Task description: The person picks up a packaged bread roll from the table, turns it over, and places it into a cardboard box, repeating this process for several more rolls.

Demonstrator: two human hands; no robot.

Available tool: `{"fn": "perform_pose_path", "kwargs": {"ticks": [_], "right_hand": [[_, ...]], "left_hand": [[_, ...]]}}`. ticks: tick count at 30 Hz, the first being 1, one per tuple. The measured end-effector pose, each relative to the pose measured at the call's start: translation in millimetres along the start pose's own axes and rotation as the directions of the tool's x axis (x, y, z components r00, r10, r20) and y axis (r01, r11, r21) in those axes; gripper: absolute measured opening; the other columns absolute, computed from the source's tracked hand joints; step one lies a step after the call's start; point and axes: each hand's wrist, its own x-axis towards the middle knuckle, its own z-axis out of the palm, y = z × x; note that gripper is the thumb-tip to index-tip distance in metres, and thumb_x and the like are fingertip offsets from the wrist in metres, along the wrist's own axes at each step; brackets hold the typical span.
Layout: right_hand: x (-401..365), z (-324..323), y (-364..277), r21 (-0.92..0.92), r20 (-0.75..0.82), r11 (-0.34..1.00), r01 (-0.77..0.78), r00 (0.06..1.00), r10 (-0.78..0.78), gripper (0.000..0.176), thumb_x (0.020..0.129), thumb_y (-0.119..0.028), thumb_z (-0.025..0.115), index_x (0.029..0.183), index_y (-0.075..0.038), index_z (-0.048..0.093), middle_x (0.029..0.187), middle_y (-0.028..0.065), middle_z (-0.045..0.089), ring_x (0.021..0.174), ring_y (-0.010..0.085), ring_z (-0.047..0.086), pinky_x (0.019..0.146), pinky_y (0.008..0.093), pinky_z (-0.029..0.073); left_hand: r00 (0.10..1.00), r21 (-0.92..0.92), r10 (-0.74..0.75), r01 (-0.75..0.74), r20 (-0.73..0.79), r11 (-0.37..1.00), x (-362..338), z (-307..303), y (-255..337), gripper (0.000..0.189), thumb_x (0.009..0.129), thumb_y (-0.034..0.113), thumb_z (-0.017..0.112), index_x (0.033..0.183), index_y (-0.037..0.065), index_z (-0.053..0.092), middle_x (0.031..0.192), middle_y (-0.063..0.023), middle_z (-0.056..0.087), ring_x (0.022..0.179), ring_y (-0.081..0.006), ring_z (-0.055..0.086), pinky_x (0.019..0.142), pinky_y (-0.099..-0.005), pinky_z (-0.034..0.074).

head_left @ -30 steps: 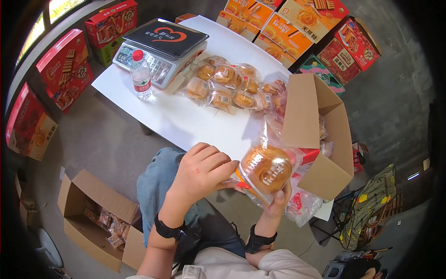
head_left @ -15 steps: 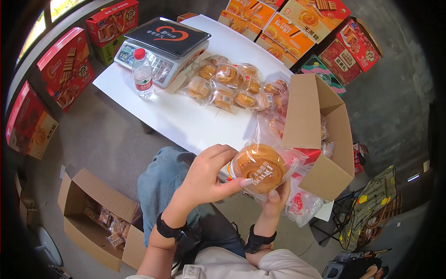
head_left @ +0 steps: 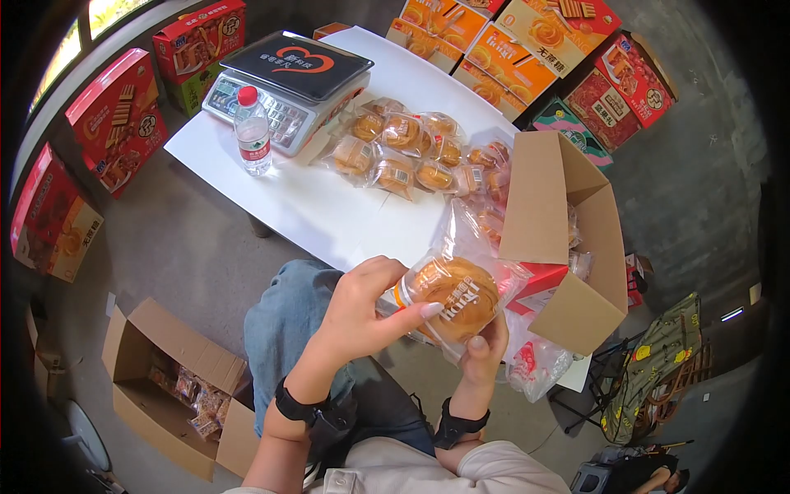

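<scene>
Between my two hands is a round bread bun [head_left: 457, 290] in a clear plastic wrapper with white lettering, held above the table's near edge. My left hand [head_left: 370, 309] grips its left side, the thumb lying across the front of the wrapper. Around the lower right side curl the fingers of my right hand [head_left: 484, 350], partly hidden behind the bun. The top of the wrapper stands up loose and crinkled. Beyond it, several wrapped buns [head_left: 395, 169] lie grouped on the white table [head_left: 329, 222]. An open cardboard box [head_left: 535, 202] stands just right of my hands.
A weighing scale [head_left: 288, 90] and a water bottle [head_left: 253, 136] stand at the table's far left. A crumpled plastic bag [head_left: 539, 370] hangs at the right edge. On the floor at left sits an open carton [head_left: 164, 412] with small packets. Printed gift boxes [head_left: 510, 66] line the back.
The bun has shifted slightly left and turned a little between my hands, so its lettering is more tilted. Both hands keep their hold.
</scene>
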Motion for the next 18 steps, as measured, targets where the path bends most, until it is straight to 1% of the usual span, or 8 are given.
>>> {"fn": "perform_pose_path", "kwargs": {"ticks": [10,12,13,14,15,16,17,18], "right_hand": [[0.9,1.1,-2.2,-0.014,0.021,1.0,-0.006,1.0,0.006,0.077,0.068,-0.035,0.071,0.124,0.006,0.038,0.121,0.0155,0.047,0.113,0.0241,0.045,0.096,0.0364,0.033],[1.0,0.9,-1.7,-0.009,0.018,1.0,-0.01,1.0,0.01,0.077,0.068,-0.035,0.072,0.124,0.006,0.037,0.121,0.0146,0.047,0.112,0.0227,0.046,0.095,0.035,0.035],[1.3,0.6,-1.7,-0.01,0.018,1.0,-0.009,1.0,0.01,0.077,0.068,-0.035,0.072,0.124,0.006,0.037,0.121,0.0146,0.047,0.112,0.0227,0.046,0.095,0.035,0.035],[1.8,-0.1,-1.9,0.03,0.042,0.999,-0.014,0.999,0.013,0.077,0.068,-0.035,0.072,0.123,0.006,0.038,0.12,0.0139,0.048,0.111,0.0216,0.047,0.094,0.0338,0.036],[2.5,-0.9,-2.1,0.068,0.066,0.997,-0.019,0.998,0.014,0.076,0.068,-0.036,0.072,0.123,0.006,0.039,0.119,0.0132,0.049,0.11,0.0206,0.048,0.093,0.0327,0.037],[2.8,-2.9,-1.8,0.068,0.067,0.998,-0.017,0.998,0.012,0.076,0.068,-0.036,0.072,0.123,0.006,0.039,0.119,0.0132,0.049,0.11,0.0206,0.048,0.093,0.0327,0.037],[2.4,-5.8,-1.2,0.053,0.077,0.994,-0.097,0.993,0.093,0.077,0.067,-0.037,0.072,0.122,0.006,0.04,0.118,0.0125,0.05,0.108,0.0197,0.049,0.091,0.0317,0.038],[2.6,-7.8,-1.8,0.037,0.087,0.984,-0.176,0.981,0.172,0.077,0.067,-0.038,0.072,0.122,0.006,0.041,0.117,0.0118,0.051,0.107,0.0188,0.05,0.09,0.0308,0.04]], "left_hand": [[1.0,0.027,0.027,-0.027,-0.015,0.999,0.1,0.5,-2.6,0.035,0.066,0.028,0.073,0.069,-0.003,0.055,0.061,-0.0135,0.049,0.056,-0.0267,0.048,0.052,-0.0333,0.039],[0.999,0.03,0.034,-0.034,-0.02,0.999,-0.2,-0.7,-2.2,0.036,0.066,0.028,0.073,0.069,-0.003,0.055,0.06,-0.0135,0.049,0.056,-0.0267,0.048,0.052,-0.0333,0.038],[1.0,0.052,0.002,-0.004,0.026,0.999,-0.7,-3.0,-1.0,0.034,0.067,0.028,0.071,0.072,-0.003,0.056,0.064,-0.0125,0.05,0.059,-0.0256,0.048,0.055,-0.032,0.039],[0.997,0.076,-0.03,0.025,0.071,0.997,-0.8,-4.4,-0.2,0.033,0.068,0.028,0.068,0.075,-0.003,0.057,0.067,-0.0115,0.052,0.062,-0.0245,0.049,0.058,-0.0307,0.039],[0.997,0.076,-0.028,0.023,0.07,0.997,-0.5,-4.4,-0.9,0.033,0.068,0.028,0.068,0.075,-0.003,0.057,0.067,-0.0115,0.052,0.062,-0.0245,0.049,0.058,-0.0307,0.039],[0.993,0.108,0.014,-0.027,0.117,0.994,-0.2,-4.2,-2.1,0.033,0.068,0.028,0.069,0.074,-0.002,0.057,0.066,-0.0119,0.052,0.062,-0.0257,0.049,0.059,-0.0316,0.039],[0.985,0.138,0.054,-0.077,0.164,0.987,0.3,-4.4,-2.7,0.032,0.068,0.028,0.069,0.072,-0.001,0.056,0.066,-0.0122,0.051,0.062,-0.0268,0.049,0.059,-0.0324,0.039],[0.985,0.139,0.057,-0.08,0.161,0.987,1.0,-4.9,-2.2,0.032,0.068,0.028,0.069,0.072,-0.001,0.056,0.066,-0.0122,0.051,0.062,-0.0268,0.049,0.059,-0.0324,0.039]]}}
